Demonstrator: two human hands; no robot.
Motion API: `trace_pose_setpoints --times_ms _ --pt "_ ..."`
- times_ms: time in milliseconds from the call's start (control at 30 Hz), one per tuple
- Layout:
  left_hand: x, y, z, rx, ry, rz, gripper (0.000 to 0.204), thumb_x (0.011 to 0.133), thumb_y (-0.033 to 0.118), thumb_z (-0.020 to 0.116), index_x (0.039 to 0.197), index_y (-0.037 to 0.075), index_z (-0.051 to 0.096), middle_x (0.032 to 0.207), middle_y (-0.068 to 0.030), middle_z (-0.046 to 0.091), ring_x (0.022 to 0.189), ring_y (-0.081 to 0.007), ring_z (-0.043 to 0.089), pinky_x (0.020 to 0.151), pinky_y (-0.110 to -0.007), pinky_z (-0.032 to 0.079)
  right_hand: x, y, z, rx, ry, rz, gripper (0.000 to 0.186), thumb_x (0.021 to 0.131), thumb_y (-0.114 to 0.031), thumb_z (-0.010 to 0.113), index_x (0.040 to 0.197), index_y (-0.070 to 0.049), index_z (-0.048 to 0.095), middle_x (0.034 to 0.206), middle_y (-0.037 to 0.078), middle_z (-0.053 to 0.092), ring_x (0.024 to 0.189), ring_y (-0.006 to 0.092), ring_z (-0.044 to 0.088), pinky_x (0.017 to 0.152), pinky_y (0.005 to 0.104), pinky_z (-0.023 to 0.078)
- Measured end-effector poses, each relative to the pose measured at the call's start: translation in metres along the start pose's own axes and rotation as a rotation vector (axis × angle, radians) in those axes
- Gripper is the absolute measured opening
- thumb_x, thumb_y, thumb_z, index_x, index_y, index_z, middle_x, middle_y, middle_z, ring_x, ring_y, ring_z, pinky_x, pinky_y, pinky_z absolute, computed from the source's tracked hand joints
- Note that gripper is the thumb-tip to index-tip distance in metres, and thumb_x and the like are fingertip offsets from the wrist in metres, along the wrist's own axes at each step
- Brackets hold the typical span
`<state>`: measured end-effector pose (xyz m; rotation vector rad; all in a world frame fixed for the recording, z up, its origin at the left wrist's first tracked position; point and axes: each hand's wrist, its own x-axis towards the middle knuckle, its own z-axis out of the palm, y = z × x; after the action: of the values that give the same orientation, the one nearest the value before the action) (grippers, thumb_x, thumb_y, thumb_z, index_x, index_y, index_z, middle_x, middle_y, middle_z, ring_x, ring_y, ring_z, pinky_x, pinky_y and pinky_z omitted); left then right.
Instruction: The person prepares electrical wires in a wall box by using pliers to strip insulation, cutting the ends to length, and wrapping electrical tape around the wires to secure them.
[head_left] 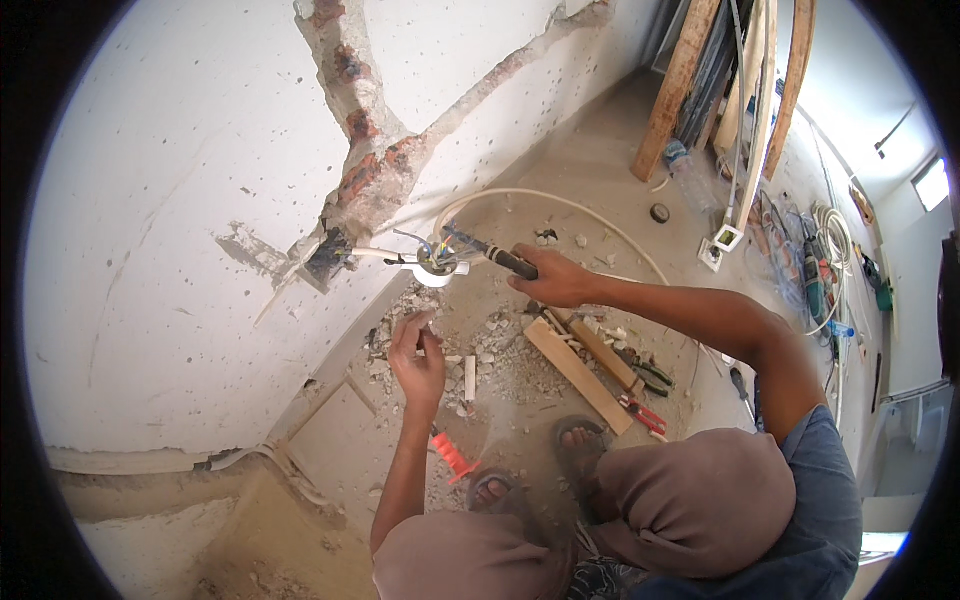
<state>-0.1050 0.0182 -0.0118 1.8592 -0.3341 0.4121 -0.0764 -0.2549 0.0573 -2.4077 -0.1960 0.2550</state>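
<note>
My right hand (555, 278) grips a dark, slim hand tool with a black handle (513, 262); its kind is hard to make out. The tool's far end points at a bundle of loose wires (437, 255) in a round white junction box (434, 277) beside the wall. Below the box, my left hand (417, 358) is raised with its fingers curled toward the thumb. Whether anything small is pinched there cannot be made out. A white cable (590, 210) arcs away from the box to the right, and other wires run from it to a hole in the wall (328, 255).
Rubble (500, 345) covers the floor by my feet, with a wooden plank (578, 375), red-handled pliers (643, 412) and an orange-red piece (453, 456). Chased grooves (370, 130) cut the white wall (200, 120). Boards (676, 90), a plastic bottle (690, 175) and coiled cable (832, 235) lie right.
</note>
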Motion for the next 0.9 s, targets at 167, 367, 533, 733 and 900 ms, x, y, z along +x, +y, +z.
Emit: trace_pose_setpoints --times_ms 167,367,533,733,900 --pt "-0.031 -0.025 0.013 -0.226 0.025 -0.302 0.025 0.095 -0.006 0.050 0.111 -0.004 0.069 0.104 -0.0125 0.069 0.073 -0.0130 0.065 0.065 -0.028 0.058 0.005 -0.006 0.010 0.051 0.057 -0.013 0.034 0.094 -0.030 0.063 0.103 0.001 0.057 0.075 0.025 0.062 0.073 0.0424 0.063 0.071 0.0482 0.048" --pt "-0.026 -0.016 0.019 -0.359 0.012 -0.488 0.022 0.101 0.009 0.055 0.114 -0.002 0.068 0.107 -0.0123 0.071 0.072 -0.0127 0.066 0.060 -0.025 0.053 0.003 0.007 0.023 0.236 0.171 -0.078 0.038 0.095 -0.035 0.065 0.100 0.002 0.059 0.075 0.014 0.059 0.069 0.0291 0.060 0.070 0.0443 0.049" --pt "-0.029 -0.017 0.009 -0.377 0.007 -0.562 0.025 0.103 0.022 0.058 0.113 0.001 0.068 0.104 -0.0091 0.071 0.069 -0.0122 0.066 0.057 -0.024 0.049 -0.045 0.040 0.003 0.459 0.080 0.134 0.041 0.094 -0.040 0.067 0.105 0.000 0.063 0.080 0.008 0.058 0.078 0.0200 0.058 0.076 0.0401 0.049" --pt "-0.065 -0.054 -0.015 -0.334 -0.020 -0.585 0.037 0.105 0.035 0.056 0.088 0.004 0.066 0.082 -0.0056 0.067 0.063 -0.0115 0.062 0.055 -0.027 0.046 -0.172 0.133 -0.014 -0.040 0.071 0.340 0.042 0.081 -0.039 0.077 0.099 -0.004 0.064 0.098 0.021 0.068 0.090 0.0326 0.067 0.078 0.0426 0.051" --pt "-0.070 -0.051 -0.022 -0.168 -0.096 -0.655 0.049 0.105 0.042 0.054 0.072 0.006 0.063 0.062 -0.0026 0.060 0.059 -0.0095 0.058 0.055 -0.026 0.045 -0.243 0.220 0.005 -0.247 0.183 0.532 0.054 0.072 -0.036 0.080 0.110 -0.003 0.063 0.109 0.023 0.067 0.103 0.0358 0.065 0.087 0.0463 0.051"
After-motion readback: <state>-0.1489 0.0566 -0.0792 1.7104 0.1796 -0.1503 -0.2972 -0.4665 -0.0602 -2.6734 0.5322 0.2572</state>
